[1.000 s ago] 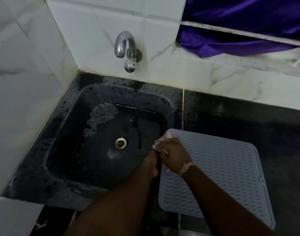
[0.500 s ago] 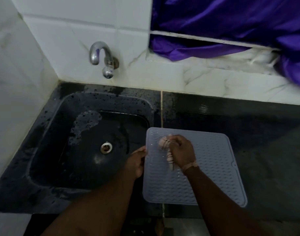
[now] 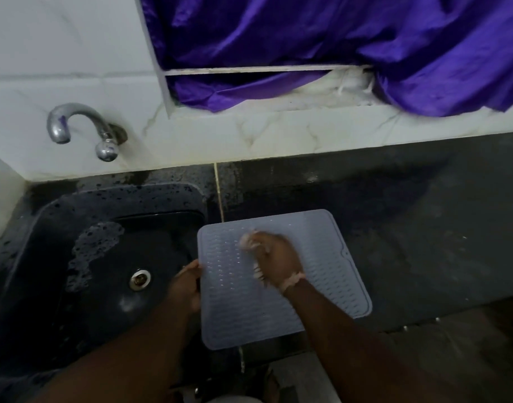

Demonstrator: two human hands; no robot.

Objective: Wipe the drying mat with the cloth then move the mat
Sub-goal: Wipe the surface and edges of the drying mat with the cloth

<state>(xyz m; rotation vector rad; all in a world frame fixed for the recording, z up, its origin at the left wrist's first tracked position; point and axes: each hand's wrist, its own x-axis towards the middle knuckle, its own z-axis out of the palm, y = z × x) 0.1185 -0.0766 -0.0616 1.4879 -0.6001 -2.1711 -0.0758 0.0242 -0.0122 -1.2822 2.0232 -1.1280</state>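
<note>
A pale grey ribbed drying mat (image 3: 322,286) lies flat on the dark counter, just right of the sink. My right hand (image 3: 278,261) is on the mat's upper middle, gripping a small pale cloth (image 3: 248,242) that peeks out past the fingers and below the palm. The hand is motion-blurred. My left hand (image 3: 185,283) holds the mat's left edge, with the thumb over the rim.
A black sink (image 3: 46,228) with foam patches and a metal drain (image 3: 140,278) sits at the left, under a chrome tap (image 3: 83,129). Dark wet counter (image 3: 409,228) stretches right of the mat. A purple curtain (image 3: 307,39) hangs above the white tiled wall.
My right hand with the cloth has moved from the mat's left corner onto its upper middle. My left hand left the cloth and took the mat's left edge. The view swung right.
</note>
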